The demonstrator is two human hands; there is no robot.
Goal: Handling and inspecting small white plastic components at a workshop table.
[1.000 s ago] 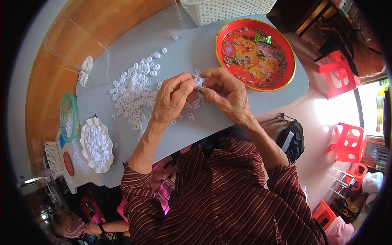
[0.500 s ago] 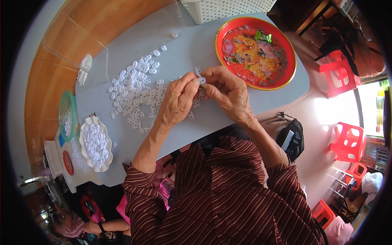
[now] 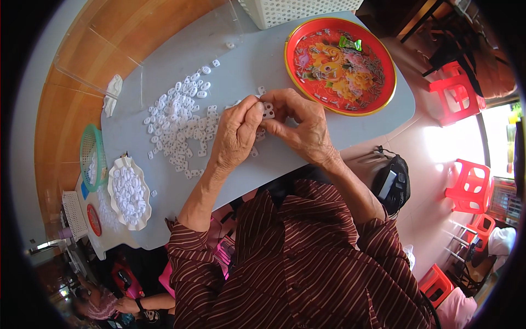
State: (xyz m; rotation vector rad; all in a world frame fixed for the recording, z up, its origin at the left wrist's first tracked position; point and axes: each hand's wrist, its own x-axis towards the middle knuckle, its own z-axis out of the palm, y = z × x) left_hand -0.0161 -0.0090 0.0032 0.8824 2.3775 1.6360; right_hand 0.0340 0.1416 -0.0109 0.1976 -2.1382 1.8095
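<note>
Between my two hands is a small white plastic piece with dark holes [image 3: 268, 111], held up over the table. My left hand [image 3: 236, 134] is closed, its thumb and fingers pinching the piece from the left. From the other side my right hand [image 3: 302, 125] grips it, with thumb and index finger bent around its edge. Whether a smaller part sits within the fingertips is hidden. Left of my hands spreads a heap of similar white two-holed plastic pieces [image 3: 174, 109], some lined up in short rows.
A round red floral tray [image 3: 290, 68] holds many small thin metal pins and a green wrapper [image 3: 350, 44]. Scalloped white dish [image 3: 143, 222] and green basket [image 3: 87, 131] hold more pieces. A white perforated basket [image 3: 298, 12] stands at the back. Red stools [image 3: 466, 189] are on the right.
The white piece between my fingers has turned and shows more of its holed face. My hands have shifted only slightly; the whole view has moved a little.
</note>
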